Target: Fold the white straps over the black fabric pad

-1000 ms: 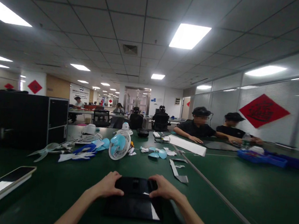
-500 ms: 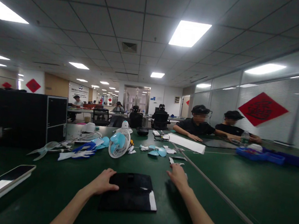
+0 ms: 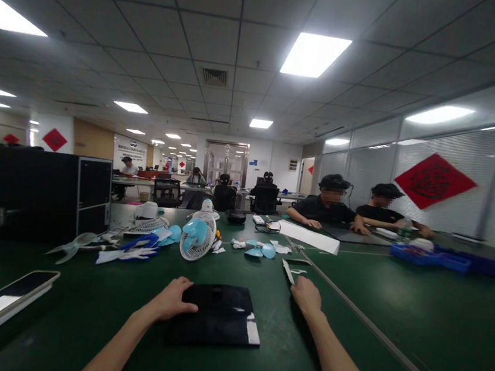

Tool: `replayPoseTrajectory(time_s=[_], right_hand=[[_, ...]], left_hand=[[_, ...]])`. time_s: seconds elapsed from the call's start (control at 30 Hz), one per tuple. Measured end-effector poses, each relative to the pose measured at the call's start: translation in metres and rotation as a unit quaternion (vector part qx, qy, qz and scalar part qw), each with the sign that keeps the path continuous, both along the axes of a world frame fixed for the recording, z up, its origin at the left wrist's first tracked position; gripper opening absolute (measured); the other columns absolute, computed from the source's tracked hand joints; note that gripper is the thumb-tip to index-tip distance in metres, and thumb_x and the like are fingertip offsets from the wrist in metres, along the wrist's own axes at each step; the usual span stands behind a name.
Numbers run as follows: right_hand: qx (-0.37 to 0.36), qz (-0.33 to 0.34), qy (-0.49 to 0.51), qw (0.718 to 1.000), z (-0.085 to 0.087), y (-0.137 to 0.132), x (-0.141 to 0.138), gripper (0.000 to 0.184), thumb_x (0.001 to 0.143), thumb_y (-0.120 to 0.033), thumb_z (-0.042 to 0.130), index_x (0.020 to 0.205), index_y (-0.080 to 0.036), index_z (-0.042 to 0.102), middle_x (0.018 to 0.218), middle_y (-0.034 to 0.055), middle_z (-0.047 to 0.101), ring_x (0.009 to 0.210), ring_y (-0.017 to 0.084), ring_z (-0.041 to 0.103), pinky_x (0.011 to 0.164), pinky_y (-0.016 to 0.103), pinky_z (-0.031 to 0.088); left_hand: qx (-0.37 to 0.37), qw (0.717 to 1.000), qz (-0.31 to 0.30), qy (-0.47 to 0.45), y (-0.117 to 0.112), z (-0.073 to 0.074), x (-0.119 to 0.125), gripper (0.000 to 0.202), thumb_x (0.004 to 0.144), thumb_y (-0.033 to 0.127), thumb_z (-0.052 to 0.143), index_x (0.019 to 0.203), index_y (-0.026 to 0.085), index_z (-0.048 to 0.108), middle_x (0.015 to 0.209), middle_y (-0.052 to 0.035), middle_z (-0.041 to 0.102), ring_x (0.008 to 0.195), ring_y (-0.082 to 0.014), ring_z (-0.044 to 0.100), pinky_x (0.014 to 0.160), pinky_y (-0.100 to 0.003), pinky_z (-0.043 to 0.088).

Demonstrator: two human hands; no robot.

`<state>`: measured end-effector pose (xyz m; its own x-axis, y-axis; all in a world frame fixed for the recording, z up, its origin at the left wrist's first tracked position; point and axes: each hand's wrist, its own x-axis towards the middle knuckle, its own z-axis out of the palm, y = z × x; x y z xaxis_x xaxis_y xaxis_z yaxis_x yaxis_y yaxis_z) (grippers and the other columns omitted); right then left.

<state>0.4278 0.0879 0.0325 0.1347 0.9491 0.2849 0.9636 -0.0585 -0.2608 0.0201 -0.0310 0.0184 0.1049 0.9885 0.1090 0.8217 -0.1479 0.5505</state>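
A flat black case (image 3: 220,318) with a white strip along its right edge lies on the green table (image 3: 373,293) in front of me. My left hand (image 3: 172,300) lies flat on the case's left end, fingers spread over its far corner and thumb on top. My right hand (image 3: 307,295) is off the case, to its right, with the fingers curled down over the near end of a grey strip (image 3: 288,270) that lies on the table. The strip's far end sticks out beyond my fingertips.
A small white and blue fan (image 3: 197,244), loose fan blades (image 3: 258,250) and guards lie beyond the case. A black computer case (image 3: 47,195) stands at the left and a phone (image 3: 0,304) lies at the near left. Two people (image 3: 331,209) sit at the far right beside blue trays (image 3: 432,259).
My right hand left the black case and moved right onto the grey strip. The left hand stayed on the case, which shifted slightly.
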Motion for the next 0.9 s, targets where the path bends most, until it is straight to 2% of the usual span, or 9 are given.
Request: replayPoseTrajectory(time_s=[0.13,0.23,0.4,0.5,0.57,0.63,0.7,0.77,0.9], right_hand=[[0.0,-0.014,0.023,1.0,0.003,0.001,0.006,0.026,0.081,-0.016,0.046,0.092,-0.015,0.069,0.1,0.0169,0.071,0.093,0.026,0.068,0.073,0.031,0.048],[0.023,-0.033,0.041,0.998,0.009,-0.001,0.013,0.031,0.082,-0.015,0.042,0.097,-0.016,0.069,0.1,0.0157,0.071,0.09,0.026,0.069,0.072,0.032,0.048],[0.117,-0.051,0.051,0.99,0.029,-0.011,0.016,0.041,0.089,-0.018,0.032,0.116,-0.012,0.062,0.116,0.0166,0.066,0.104,0.026,0.062,0.083,0.032,0.046],[0.194,-0.018,0.102,0.975,0.04,-0.017,0.01,0.041,0.089,-0.022,0.032,0.115,-0.012,0.062,0.115,0.0156,0.066,0.102,0.026,0.061,0.085,0.031,0.044],[0.23,0.035,0.179,0.956,0.046,-0.02,0.003,0.038,0.086,-0.025,0.036,0.107,-0.013,0.065,0.106,0.0139,0.069,0.094,0.025,0.062,0.082,0.031,0.044],[0.221,0.111,0.263,0.933,0.048,-0.021,-0.004,0.034,0.083,-0.03,0.042,0.098,-0.014,0.067,0.093,0.0104,0.07,0.084,0.024,0.061,0.074,0.031,0.044],[0.174,0.195,0.343,0.902,0.049,-0.022,-0.013,0.032,0.078,-0.036,0.048,0.09,-0.015,0.067,0.079,0.006,0.067,0.073,0.021,0.058,0.064,0.028,0.043],[0.111,0.274,0.421,0.857,0.048,-0.025,-0.021,0.028,0.073,-0.039,0.054,0.082,-0.015,0.066,0.071,0.0022,0.062,0.063,0.016,0.053,0.057,0.025,0.038],[-0.03,0.362,0.52,0.773,0.046,-0.038,-0.038,0.021,0.067,-0.035,0.063,0.073,-0.016,0.062,0.063,-0.0025,0.054,0.056,0.01,0.045,0.052,0.022,0.032]], left_hand=[[-0.007,1.0,0.001,-0.005,-0.002,0.003,0.003,0.09,0.06,0.068,0.065,0.133,0.017,0.051,0.136,-0.0112,0.047,0.124,-0.0296,0.044,0.105,-0.034,0.035],[-0.019,1.0,0.003,-0.001,-0.006,0.008,0.005,0.091,0.06,0.067,0.065,0.134,0.016,0.05,0.138,-0.0115,0.046,0.124,-0.0298,0.043,0.104,-0.035,0.036],[-0.023,1.0,0.003,-0.003,-0.008,0.011,0.005,0.091,0.061,0.066,0.065,0.135,0.016,0.049,0.139,-0.0118,0.045,0.126,-0.0304,0.042,0.105,-0.036,0.035],[-0.015,1.0,0.001,-0.012,-0.006,0.006,0.003,0.09,0.06,0.067,0.066,0.134,0.018,0.05,0.139,-0.0122,0.046,0.125,-0.031,0.043,0.105,-0.037,0.035],[-0.009,1.0,-0.001,-0.012,-0.003,0.001,0.001,0.091,0.06,0.068,0.066,0.134,0.017,0.05,0.139,-0.0131,0.045,0.125,-0.0308,0.043,0.105,-0.037,0.035],[0.001,1.0,-0.001,-0.016,0.002,-0.003,-0.002,0.09,0.061,0.068,0.065,0.134,0.016,0.05,0.14,-0.0135,0.045,0.126,-0.0305,0.043,0.105,-0.037,0.035],[0.037,0.999,0.013,-0.03,0.007,-0.005,-0.005,0.084,0.067,0.068,0.059,0.132,0.015,0.052,0.14,-0.0138,0.046,0.127,-0.0296,0.043,0.107,-0.037,0.034],[0.101,0.992,0.044,-0.056,0.013,-0.002,-0.009,0.074,0.076,0.067,0.047,0.126,0.013,0.056,0.136,-0.0138,0.051,0.127,-0.0277,0.044,0.109,-0.037,0.031],[0.187,0.961,0.114,-0.167,0.019,0.009,-0.016,0.069,0.083,0.068,0.031,0.115,0.015,0.062,0.125,-0.0117,0.061,0.122,-0.026,0.051,0.109,-0.038,0.033]])
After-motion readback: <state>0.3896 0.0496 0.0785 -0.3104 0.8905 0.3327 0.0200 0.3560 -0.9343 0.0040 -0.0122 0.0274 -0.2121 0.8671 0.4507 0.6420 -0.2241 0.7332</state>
